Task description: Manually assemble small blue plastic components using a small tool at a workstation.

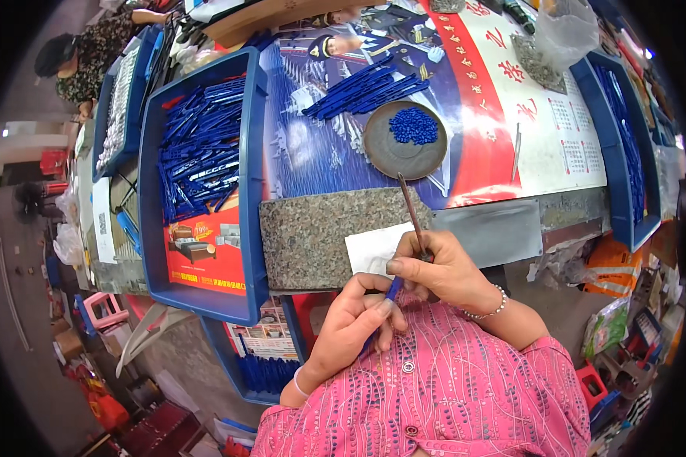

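My left hand [352,318] is closed around a slim blue stick-like part [393,289] in front of my chest. Much of that part is hidden by my fingers. Close beside it, my right hand [451,273] grips a thin dark brown rod-shaped tool [411,204], whose upper end points away toward a round grey dish [383,156]. Small blue pieces [413,126] lie heaped in the dish. Beyond it is a loose pile of long blue sticks [362,90]. A white paper [373,245] sits just past my hands on a speckled stone slab [301,228].
At the left stands a blue bin [256,183] filled with blue sticks [202,145]; a lower bin [213,339] holds more. Another blue bin [640,164] is at the right. A grey plate [499,232] adjoins the slab. One person [103,57] is at far left.
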Motion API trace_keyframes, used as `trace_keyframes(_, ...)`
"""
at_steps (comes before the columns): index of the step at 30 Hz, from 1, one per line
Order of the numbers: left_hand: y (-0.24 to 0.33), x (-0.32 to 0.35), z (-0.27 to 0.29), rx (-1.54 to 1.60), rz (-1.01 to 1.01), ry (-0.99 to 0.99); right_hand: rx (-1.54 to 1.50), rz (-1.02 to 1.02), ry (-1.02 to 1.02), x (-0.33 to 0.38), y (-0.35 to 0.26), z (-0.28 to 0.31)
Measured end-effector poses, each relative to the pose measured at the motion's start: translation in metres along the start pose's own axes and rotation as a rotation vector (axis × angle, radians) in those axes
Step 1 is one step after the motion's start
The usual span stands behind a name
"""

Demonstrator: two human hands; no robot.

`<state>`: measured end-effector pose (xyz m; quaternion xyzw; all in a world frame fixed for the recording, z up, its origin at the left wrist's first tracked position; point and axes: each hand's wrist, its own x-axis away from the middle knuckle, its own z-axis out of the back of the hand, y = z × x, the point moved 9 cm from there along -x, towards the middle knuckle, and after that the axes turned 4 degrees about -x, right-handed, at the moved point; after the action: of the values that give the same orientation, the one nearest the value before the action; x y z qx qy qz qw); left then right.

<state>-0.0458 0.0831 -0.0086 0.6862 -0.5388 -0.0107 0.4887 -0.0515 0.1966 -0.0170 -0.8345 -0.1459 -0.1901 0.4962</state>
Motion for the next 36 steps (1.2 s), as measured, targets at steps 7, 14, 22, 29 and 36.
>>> trace_keyframes(7,0.002,-0.002,-0.004,-0.045,0.039,0.058,-0.078,-0.059,-0.014,0.0,0.003,0.004)
trace_keyframes(14,-0.002,-0.005,-0.005,0.026,0.069,0.033,-0.129,-0.08,-0.011,-0.001,0.008,0.005)
trace_keyframes(22,0.0,-0.004,-0.004,-0.06,0.047,0.058,-0.128,-0.065,-0.014,-0.001,0.009,0.004)
trace_keyframes(29,-0.011,-0.01,-0.009,0.234,0.191,-0.083,-0.182,-0.085,-0.008,-0.002,0.009,-0.002)
trace_keyframes(36,-0.013,-0.011,-0.016,0.404,0.225,-0.148,-0.188,-0.104,-0.005,-0.002,0.011,-0.001)
